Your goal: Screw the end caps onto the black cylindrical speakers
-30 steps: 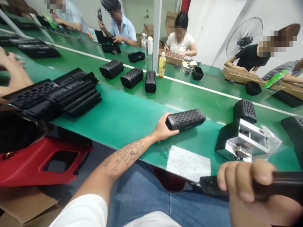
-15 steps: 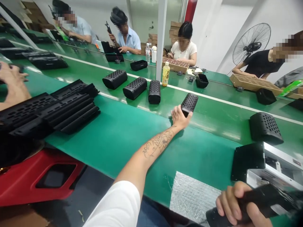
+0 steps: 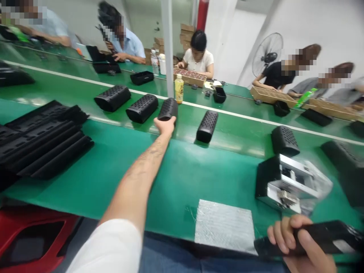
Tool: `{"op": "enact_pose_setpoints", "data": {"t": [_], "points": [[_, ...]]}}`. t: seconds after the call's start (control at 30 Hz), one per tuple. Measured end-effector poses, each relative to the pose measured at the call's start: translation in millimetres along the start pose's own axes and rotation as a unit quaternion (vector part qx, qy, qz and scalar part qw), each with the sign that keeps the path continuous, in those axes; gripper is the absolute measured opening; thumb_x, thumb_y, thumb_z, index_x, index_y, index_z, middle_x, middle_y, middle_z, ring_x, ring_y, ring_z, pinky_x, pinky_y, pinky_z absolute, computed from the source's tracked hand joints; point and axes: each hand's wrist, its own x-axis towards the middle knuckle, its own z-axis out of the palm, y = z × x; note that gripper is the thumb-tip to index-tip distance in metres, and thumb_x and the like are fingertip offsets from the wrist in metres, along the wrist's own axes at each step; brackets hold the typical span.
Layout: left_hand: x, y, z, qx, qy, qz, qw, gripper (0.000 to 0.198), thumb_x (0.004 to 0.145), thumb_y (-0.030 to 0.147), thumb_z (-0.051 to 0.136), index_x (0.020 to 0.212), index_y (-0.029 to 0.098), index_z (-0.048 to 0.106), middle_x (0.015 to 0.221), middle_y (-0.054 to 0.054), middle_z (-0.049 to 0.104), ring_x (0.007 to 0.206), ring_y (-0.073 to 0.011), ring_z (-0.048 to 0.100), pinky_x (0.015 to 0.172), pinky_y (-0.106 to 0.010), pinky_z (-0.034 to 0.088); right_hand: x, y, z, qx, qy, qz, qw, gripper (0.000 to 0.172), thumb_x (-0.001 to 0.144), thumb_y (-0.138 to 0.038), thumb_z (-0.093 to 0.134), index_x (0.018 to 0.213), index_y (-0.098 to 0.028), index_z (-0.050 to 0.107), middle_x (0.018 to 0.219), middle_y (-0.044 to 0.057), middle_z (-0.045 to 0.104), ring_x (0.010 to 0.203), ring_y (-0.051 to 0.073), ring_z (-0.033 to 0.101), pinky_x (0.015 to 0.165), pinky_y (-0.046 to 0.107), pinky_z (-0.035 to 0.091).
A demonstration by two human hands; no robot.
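Note:
My left hand (image 3: 164,126) reaches far forward and is closed around the near end of a black perforated speaker housing (image 3: 168,108). Its fingertips are partly hidden behind the housing. To the right of it lies another black perforated housing (image 3: 207,126), with nothing touching it. Two more, a middle housing (image 3: 142,108) and a left housing (image 3: 112,98), lie to the left. At the lower right, my right hand (image 3: 298,240) wraps around a black electric screwdriver (image 3: 321,237) with a pale label, held near the bench edge.
A metal-and-black screw feeder (image 3: 284,185) stands on the right beside a silvery foam sheet (image 3: 224,225). Long black panels (image 3: 48,144) are stacked at left. A white post (image 3: 167,49) and a yellow-labelled bottle (image 3: 179,89) stand beyond my left hand. Several people work across the bench.
My left hand has let go of the right-hand housing and moved left to grip the neighbouring one. The view has turned to the right. My right hand still holds the screwdriver.

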Motion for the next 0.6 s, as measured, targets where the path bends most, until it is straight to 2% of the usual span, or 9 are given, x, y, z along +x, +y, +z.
{"op": "enact_pose_setpoints", "data": {"t": [0.07,0.17,0.2,0.27,0.3,0.37,0.43,0.47,0.6], "points": [[-28,-8,-28.8,-0.024,-0.018,0.007,1.000,0.092,0.098,0.034,0.106,0.170,0.021,0.050,0.173,-0.021,0.073,0.159,-0.0323,0.082,0.141,-0.049,0.067,6,-27,9,-0.049,0.047,-0.083,0.994,0.020,0.098,-0.047,0.102,0.102,-0.033,0.088,0.062,-0.002,0.062,0.048,0.021,0.061,0.054,0.042,0.063],[-73,-39,-92.0,-0.068,-0.063,0.059,0.994,0.103,0.084,0.051,0.114,0.165,0.026,0.056,0.176,-0.010,0.074,0.164,-0.0312,0.076,0.150,-0.058,0.060,33,-54,3,-0.100,0.102,-0.249,0.958,0.035,0.084,-0.044,0.116,0.093,-0.029,0.087,0.061,-0.004,0.070,0.048,0.020,0.065,0.059,0.041,0.069],[-87,-53,-116.5,-0.078,-0.082,0.081,0.990,0.106,0.077,0.056,0.116,0.163,0.031,0.060,0.176,-0.005,0.075,0.165,-0.0324,0.075,0.153,-0.061,0.057,45,-59,-3,-0.105,0.126,-0.294,0.942,0.039,0.083,-0.046,0.118,0.093,-0.028,0.085,0.061,-0.005,0.072,0.048,0.019,0.067,0.059,0.040,0.070],[-117,-82,-164.8,-0.050,-0.145,0.171,0.973,0.110,0.067,0.074,0.115,0.160,0.041,0.067,0.174,0.001,0.079,0.166,-0.0419,0.075,0.153,-0.074,0.054,70,-65,-14,-0.103,0.149,-0.351,0.919,0.047,0.084,-0.054,0.118,0.096,-0.027,0.082,0.061,-0.007,0.073,0.047,0.018,0.067,0.056,0.036,0.067],[-132,-95,-186.1,-0.019,-0.182,0.185,0.965,0.112,0.065,0.076,0.114,0.163,0.042,0.069,0.174,0.000,0.080,0.166,-0.0471,0.076,0.150,-0.079,0.055,82,-66,-19,-0.106,0.150,-0.358,0.915,0.050,0.086,-0.059,0.117,0.097,-0.027,0.080,0.061,-0.008,0.073,0.046,0.017,0.068,0.056,0.035,0.067],[-162,-119,-219.0,0.023,-0.281,0.174,0.944,0.122,0.068,0.068,0.113,0.174,0.029,0.068,0.171,-0.012,0.082,0.159,-0.0528,0.081,0.139,-0.079,0.068,106,-66,-25,-0.120,0.141,-0.363,0.913,0.058,0.089,-0.072,0.112,0.098,-0.027,0.077,0.061,-0.010,0.071,0.044,0.016,0.067,0.055,0.034,0.066],[-194,-137,-236.6,0.035,-0.383,0.154,0.910,0.123,0.072,0.062,0.113,0.179,0.025,0.065,0.171,-0.016,0.082,0.153,-0.0506,0.086,0.130,-0.069,0.077,125,-63,-28,-0.139,0.129,-0.358,0.914,0.065,0.089,-0.082,0.108,0.097,-0.029,0.072,0.059,-0.011,0.069,0.043,0.017,0.066,0.053,0.034,0.065],[-210,-144,-240.2,0.028,-0.415,0.152,0.896,0.120,0.074,0.060,0.111,0.179,0.026,0.065,0.170,-0.016,0.083,0.150,-0.0488,0.088,0.127,-0.066,0.079,133,-61,-29,-0.148,0.123,-0.354,0.915,0.067,0.089,-0.085,0.107,0.096,-0.030,0.070,0.059,-0.011,0.068,0.043,0.017,0.066,0.052,0.034,0.064],[-256,-157,-234.2,0.009,-0.534,0.185,0.825,0.109,0.080,0.051,0.108,0.178,0.030,0.066,0.166,-0.015,0.086,0.140,-0.0436,0.094,0.121,-0.059,0.082,148,-49,-34,-0.167,0.109,-0.330,0.922,0.065,0.090,-0.084,0.106,0.094,-0.031,0.068,0.057,-0.010,0.068,0.043,0.019,0.067,0.049,0.035,0.062]]}}
